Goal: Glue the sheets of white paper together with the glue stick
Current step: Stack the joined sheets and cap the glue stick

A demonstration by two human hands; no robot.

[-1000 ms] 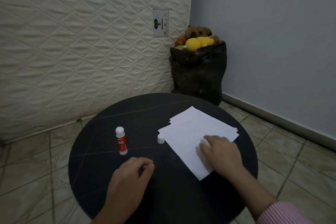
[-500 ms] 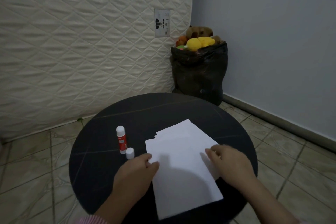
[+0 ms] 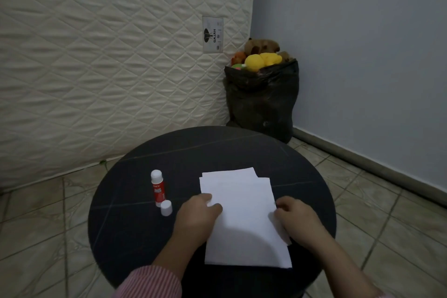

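A stack of white paper sheets lies on the near right part of the round black table, its edges slightly fanned at the far end. My left hand grips the stack's left edge, thumb on top of the paper. My right hand holds the right edge with curled fingers. The red glue stick stands upright and uncapped to the left of the paper. Its white cap sits on the table just in front of it, close to my left hand.
A quilted white mattress leans against the wall behind the table. A black bag full of plush toys stands in the corner by the blue wall. Tiled floor surrounds the table.
The stack has been turned and pulled from the table's right side to sit square in front of me. My left hand came onto its left edge, and the cap was pushed leftward beside the glue stick.
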